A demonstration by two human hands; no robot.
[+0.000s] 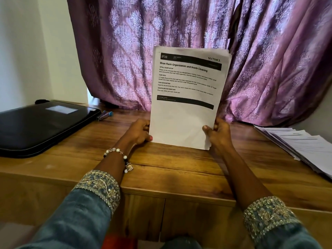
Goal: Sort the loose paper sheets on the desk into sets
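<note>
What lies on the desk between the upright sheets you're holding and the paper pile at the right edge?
Nothing visible: bare wooden desk separates the upright white printed sheets, held by both hands, from the spread white paper pile.

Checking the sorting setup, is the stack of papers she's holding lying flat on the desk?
No, both hands hold the stack upright, bottom edge on the desk.

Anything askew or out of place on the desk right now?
Mildly. The upright paper set gripped by the left hand and right hand has uneven edges at its top right corner. The loose sheets at the desk's right edge are fanned out.
</note>
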